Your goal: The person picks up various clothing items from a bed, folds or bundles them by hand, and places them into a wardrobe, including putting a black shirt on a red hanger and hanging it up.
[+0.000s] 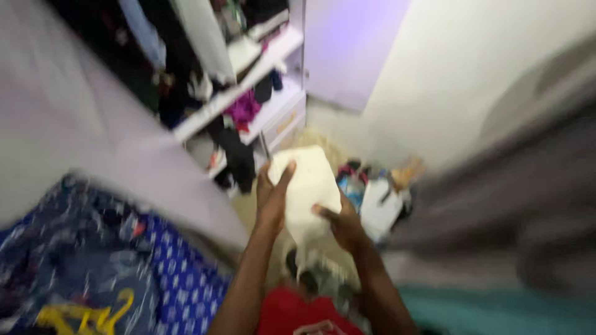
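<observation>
Both hands are closed on a pale cloth bundle, held out in front of the body above the floor. The left hand is curled over its left side with the thumb up along the edge; the right hand grips it lower on the right, fingers spread across the front. The picture is smeared, so it may be a cushion or a folded garment. An even hold on both sides looks best, so the loose lower end does not sag.

Room is tight: a bed with a blue patterned cover lies close on the left, open wardrobe shelves stand ahead, floor clutter lies just right of the bundle, and a wall closes the right.
</observation>
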